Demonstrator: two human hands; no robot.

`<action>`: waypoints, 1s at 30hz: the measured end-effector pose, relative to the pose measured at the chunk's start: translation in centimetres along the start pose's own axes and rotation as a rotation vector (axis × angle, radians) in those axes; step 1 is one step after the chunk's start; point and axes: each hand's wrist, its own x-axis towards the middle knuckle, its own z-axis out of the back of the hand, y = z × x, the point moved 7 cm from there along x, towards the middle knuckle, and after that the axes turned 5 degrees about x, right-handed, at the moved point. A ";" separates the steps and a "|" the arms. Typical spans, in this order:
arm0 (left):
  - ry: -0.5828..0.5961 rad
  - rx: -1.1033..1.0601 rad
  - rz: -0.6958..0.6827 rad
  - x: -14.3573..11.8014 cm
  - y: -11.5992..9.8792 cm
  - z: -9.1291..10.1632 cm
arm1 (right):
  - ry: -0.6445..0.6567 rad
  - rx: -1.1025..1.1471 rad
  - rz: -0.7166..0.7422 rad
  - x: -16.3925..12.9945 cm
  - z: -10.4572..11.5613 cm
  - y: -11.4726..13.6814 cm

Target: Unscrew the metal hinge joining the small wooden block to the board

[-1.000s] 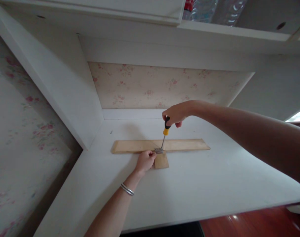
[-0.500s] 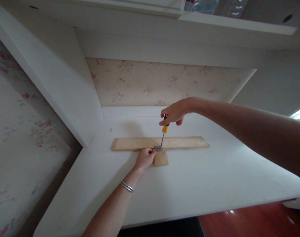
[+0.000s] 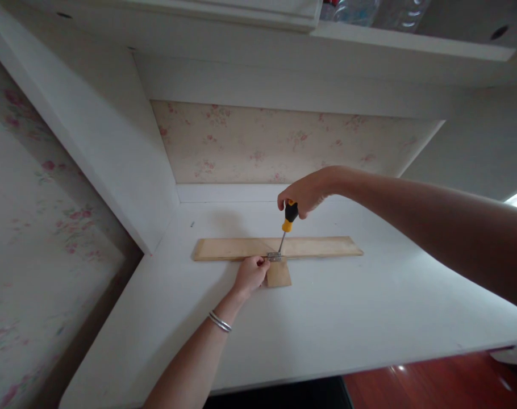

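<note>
My right hand [image 3: 308, 192] grips the top of a black and yellow screwdriver [image 3: 287, 225], which leans slightly to the right. Its tip meets the upper edge of a small metal hinge [image 3: 274, 257]. That hinge lies across the joint between a long flat wooden board [image 3: 322, 245] and a short wooden piece [image 3: 279, 274] in front of it. From the left, my left hand [image 3: 250, 274] pinches the hinge's end with thumb and fingers closed. Any screw under the tip is too small to make out.
The boards lie on a white desktop [image 3: 347, 307] under a white overhead cabinet [image 3: 262, 57] with plastic bottles [image 3: 356, 11] in it. A small dark bit [image 3: 192, 224] lies behind the board's left end. A white side panel [image 3: 92, 130] stands at left.
My right hand has shifted its fingers around the screwdriver handle, exposing more of it, and the handle leans further right. My left hand keeps its place at the hinge.
</note>
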 end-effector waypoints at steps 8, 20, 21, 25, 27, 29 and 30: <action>0.009 -0.010 0.003 0.0 -0.1 0.0 | -0.019 -0.045 0.015 0.1 0.2 -0.2; 0.007 -0.012 -0.004 0.0 -0.1 0.0 | -0.090 -0.079 0.041 0.1 0.6 0.0; 0.010 -0.006 -0.005 0.0 -0.1 0.0 | -0.085 -0.052 0.004 0.1 0.5 -0.1; 0.016 -0.004 0.005 0.0 0.0 0.0 | -0.033 -0.036 -0.073 -0.1 0.2 -0.4; 0.016 -0.005 0.005 0.0 0.0 0.0 | -0.032 -0.071 0.009 -0.1 0.2 0.2; 0.013 -0.006 0.001 -0.1 0.0 0.1 | -0.044 -0.040 0.033 -0.1 0.3 0.3; 0.009 -0.008 0.001 -0.1 0.0 0.1 | -0.051 -0.021 0.001 -0.1 0.3 0.1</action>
